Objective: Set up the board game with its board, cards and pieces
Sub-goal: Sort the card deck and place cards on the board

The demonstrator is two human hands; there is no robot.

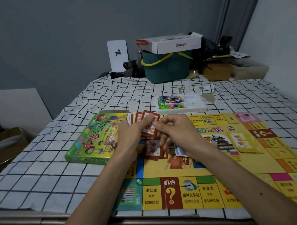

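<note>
1. Fanning a spread of red-brown-backed playing cards [144, 118] in the left hand [131, 134], fingers curled round them, so each can be picked out singly.
2. The right hand [176, 129] pinches one card at the fan's edge, likely bound for the loose red-brown pile [153, 151] lying just beneath on the yellow paper game board [211, 193].
3. A yellow card stack [243, 143] sits at the board's 3 o'clock, looking sorted. A white plastic tray [196, 106] of coloured pieces waits at 12.
4. The green cardboard box [92, 141] at 9 o'clock reads 中国之旅. The near squares read 机会, 浙江省 $2000分 and 北京市 $1600分.
</note>
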